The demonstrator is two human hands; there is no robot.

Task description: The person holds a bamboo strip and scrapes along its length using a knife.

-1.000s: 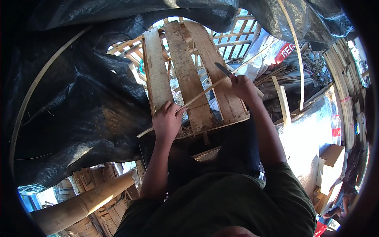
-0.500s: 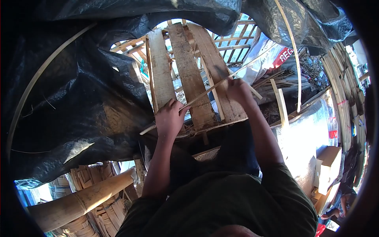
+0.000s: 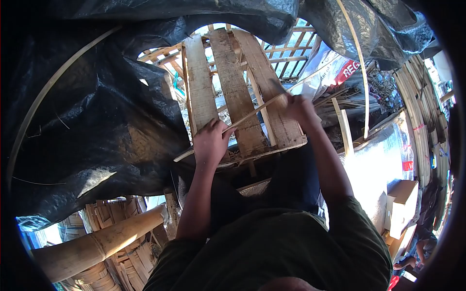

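Bamboo strip [image 3: 257,110]: one, set diagonally above the slatted wooden platform in front of the person in the dark shirt [image 3: 272,242]. Its lower end projects past the left hand [image 3: 209,143]; its far end reaches up toward the printed sack.

Left hand: closed round the strip, fingers folded over, thumb lying along it; no gap seen. Right hand [image 3: 302,110]: closed to a fist at the strip's upper part. A dark, blurred shape at its fingers is judged to be one knife [image 3: 281,86]; the exact hold on the handle cannot be told.

Step in hand, as judged: shaving or smoothing the strip with the blade. A further stroke calls for a firm left grip, a shallow blade angle and the left fingers kept off the cutting line.

Platform: three broad boards [image 3: 236,92], side by side with gaps between. Right of it: two short upright slats [image 3: 346,131]. Lower left: one thick bamboo pole [image 3: 102,244]. Right side: at least two cardboard boxes [image 3: 404,206] and one bottle [image 3: 407,160].

Beyond: dark plastic sheeting [image 3: 92,111], two long curved strips [image 3: 46,89], one printed sack [image 3: 318,72] and a lattice [image 3: 286,51], its bars too many to count reliably. One other person [image 3: 423,248] is partly visible at lower right.
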